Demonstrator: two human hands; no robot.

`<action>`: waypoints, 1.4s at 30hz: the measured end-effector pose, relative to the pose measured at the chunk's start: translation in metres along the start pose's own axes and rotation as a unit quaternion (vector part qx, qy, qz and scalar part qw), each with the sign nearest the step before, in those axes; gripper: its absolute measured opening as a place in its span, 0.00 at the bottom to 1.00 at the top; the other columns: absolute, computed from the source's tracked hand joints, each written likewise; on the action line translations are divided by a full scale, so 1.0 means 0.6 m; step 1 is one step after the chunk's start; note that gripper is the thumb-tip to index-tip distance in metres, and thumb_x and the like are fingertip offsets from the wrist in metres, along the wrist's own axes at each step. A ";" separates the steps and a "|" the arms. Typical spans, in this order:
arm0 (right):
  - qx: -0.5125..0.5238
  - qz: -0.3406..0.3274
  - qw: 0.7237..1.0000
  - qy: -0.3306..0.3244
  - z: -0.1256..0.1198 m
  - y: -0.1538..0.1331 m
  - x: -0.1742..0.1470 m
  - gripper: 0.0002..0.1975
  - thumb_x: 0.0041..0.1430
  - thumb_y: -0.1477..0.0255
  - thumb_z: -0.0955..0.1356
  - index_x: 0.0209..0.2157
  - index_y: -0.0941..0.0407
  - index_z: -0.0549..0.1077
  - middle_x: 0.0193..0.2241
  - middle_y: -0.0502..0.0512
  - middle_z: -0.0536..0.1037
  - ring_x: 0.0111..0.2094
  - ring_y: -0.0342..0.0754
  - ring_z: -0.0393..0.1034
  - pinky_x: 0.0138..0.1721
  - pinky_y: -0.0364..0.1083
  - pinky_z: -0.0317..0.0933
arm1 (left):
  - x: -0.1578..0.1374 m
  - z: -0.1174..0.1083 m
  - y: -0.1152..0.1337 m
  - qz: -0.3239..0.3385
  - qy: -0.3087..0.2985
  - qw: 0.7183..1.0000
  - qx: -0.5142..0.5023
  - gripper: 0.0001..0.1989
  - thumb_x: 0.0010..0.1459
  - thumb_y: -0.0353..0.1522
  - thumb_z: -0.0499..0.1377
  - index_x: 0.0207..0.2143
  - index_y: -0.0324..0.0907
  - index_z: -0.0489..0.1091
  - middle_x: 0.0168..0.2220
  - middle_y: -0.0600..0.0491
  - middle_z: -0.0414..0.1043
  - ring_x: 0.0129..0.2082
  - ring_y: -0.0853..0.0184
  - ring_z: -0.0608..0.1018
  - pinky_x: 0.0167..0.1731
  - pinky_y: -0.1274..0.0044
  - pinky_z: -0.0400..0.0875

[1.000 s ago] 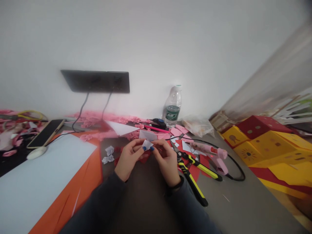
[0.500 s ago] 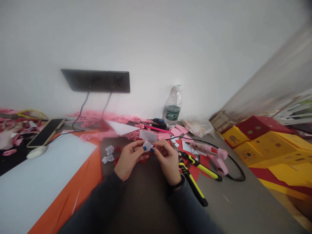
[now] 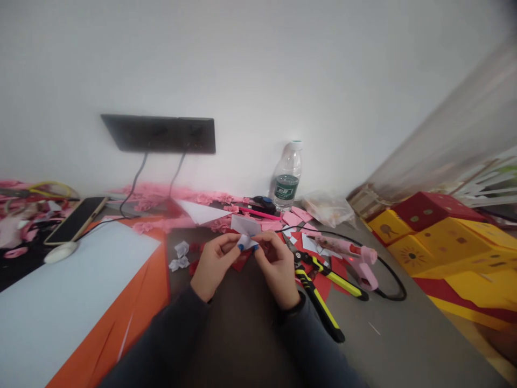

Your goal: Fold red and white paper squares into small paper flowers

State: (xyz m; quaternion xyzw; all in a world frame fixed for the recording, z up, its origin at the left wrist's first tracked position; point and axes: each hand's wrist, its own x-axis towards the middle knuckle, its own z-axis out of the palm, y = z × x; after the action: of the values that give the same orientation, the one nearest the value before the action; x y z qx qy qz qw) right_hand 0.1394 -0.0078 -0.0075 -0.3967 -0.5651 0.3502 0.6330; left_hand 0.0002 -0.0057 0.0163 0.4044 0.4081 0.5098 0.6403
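Between my two hands is a small piece of white paper (image 3: 247, 242), its near edge curled. My left hand (image 3: 215, 264) pinches its left side with thumb and fingers. On the right side my right hand (image 3: 278, 265) grips the same piece, thumb close to the left one. Just behind the fingers stands a folded white paper (image 3: 244, 225). Little folded white paper flowers (image 3: 180, 256) lie left of my left hand, with red paper bits partly hidden beneath the hands. Yellow-and-black pliers (image 3: 319, 293) lie open beside my right hand.
A pink glue gun (image 3: 361, 261) with a black cord lies at right, near red paper scraps. A water bottle (image 3: 287, 178) stands by the wall. White sheets (image 3: 81, 280) on orange paper, a mouse (image 3: 60, 252) and a phone (image 3: 76, 220) are left; yellow boxes (image 3: 456, 242) are right.
The small white paper has gone from lying fairly flat between the fingers to being curled at its near edge. Both hands have shifted very slightly; the things around them stay put.
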 end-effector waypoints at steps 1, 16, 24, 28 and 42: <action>-0.013 -0.005 1.000 0.002 0.001 -0.001 -0.001 0.06 0.56 0.77 0.65 0.35 0.55 0.72 0.32 0.52 0.72 0.33 0.46 0.69 0.33 0.45 0.64 | -0.001 0.002 -0.001 0.013 -0.005 1.000 0.016 0.12 0.47 0.33 0.69 0.35 0.37 0.77 0.34 0.50 0.81 0.32 0.68 0.81 0.34 0.80 0.75; -0.197 -0.082 0.976 0.034 -0.001 -0.004 0.001 0.10 0.55 0.83 0.64 0.34 0.55 0.71 0.32 0.51 0.70 0.32 0.46 0.65 0.33 0.45 0.60 | -0.003 0.009 -0.020 0.012 0.006 0.999 -0.031 0.22 0.48 0.32 0.69 0.47 0.39 0.74 0.38 0.48 0.82 0.39 0.66 0.81 0.39 0.81 0.72; -0.242 -0.119 0.963 0.022 -0.003 -0.002 -0.001 0.09 0.58 0.82 0.65 0.35 0.53 0.72 0.34 0.54 0.74 0.38 0.50 0.71 0.39 0.48 0.66 | -0.001 0.009 -0.019 0.005 0.012 1.000 -0.019 0.16 0.46 0.32 0.70 0.40 0.37 0.79 0.38 0.47 0.83 0.40 0.64 0.81 0.38 0.80 0.74; -0.278 -0.135 0.951 0.001 -0.005 0.000 -0.002 0.09 0.59 0.82 0.65 0.36 0.53 0.72 0.35 0.55 0.75 0.39 0.51 0.71 0.41 0.50 0.66 | -0.002 0.008 -0.022 0.001 0.017 0.999 -0.029 0.16 0.46 0.31 0.70 0.39 0.38 0.79 0.36 0.48 0.83 0.36 0.67 0.82 0.35 0.83 0.73; -0.335 -0.223 0.914 -0.046 -0.007 -0.001 0.000 0.14 0.60 0.82 0.65 0.44 0.54 0.75 0.43 0.60 0.77 0.43 0.53 0.72 0.44 0.53 0.66 | 0.001 0.014 -0.004 -0.003 0.067 0.988 -0.142 0.17 0.39 0.32 0.73 0.35 0.37 0.81 0.33 0.47 0.83 0.31 0.70 0.82 0.33 0.84 0.75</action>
State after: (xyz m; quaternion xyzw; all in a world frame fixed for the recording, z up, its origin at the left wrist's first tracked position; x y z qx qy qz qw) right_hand 0.1433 -0.0087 -0.0074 -0.4326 -0.7515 0.0076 0.4981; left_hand 0.0087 -0.0062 0.0169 0.2725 0.3750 0.5867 0.6640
